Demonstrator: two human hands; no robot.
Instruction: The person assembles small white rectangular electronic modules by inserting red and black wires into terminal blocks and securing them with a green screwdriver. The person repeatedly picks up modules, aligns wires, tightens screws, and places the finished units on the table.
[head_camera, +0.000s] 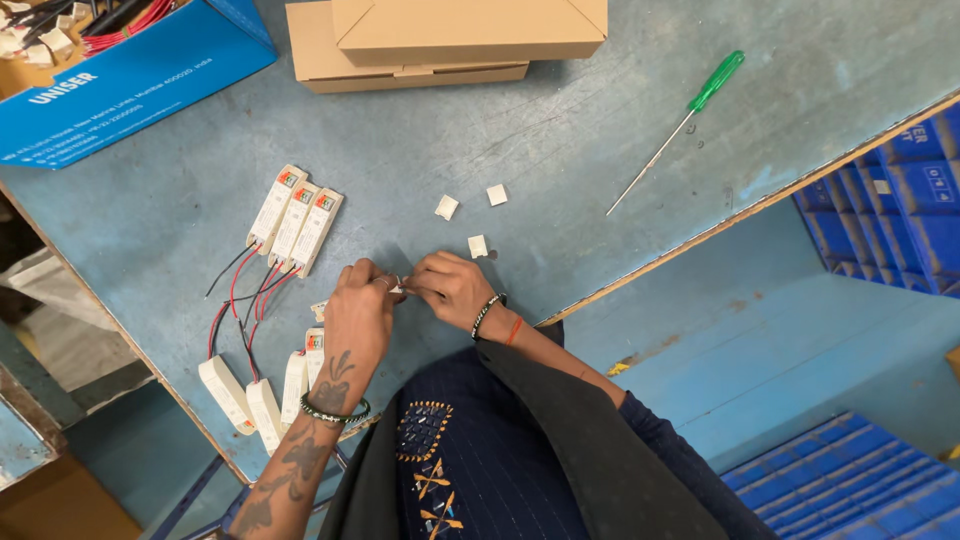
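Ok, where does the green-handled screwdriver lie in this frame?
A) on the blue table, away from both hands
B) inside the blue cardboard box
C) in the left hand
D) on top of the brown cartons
A: the green-handled screwdriver lies flat on the blue table, apart from the left hand and right hand, which meet over a small white piece.

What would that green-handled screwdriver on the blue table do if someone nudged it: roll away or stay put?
The screwdriver has a rounded green handle and a thin straight shaft, so it would probably roll sideways a little rather than slide. It looks rigid, not bendy. Lying flat on the table, it cannot tip, yet it lies fairly near the table's edge, so a hard push might send it off.
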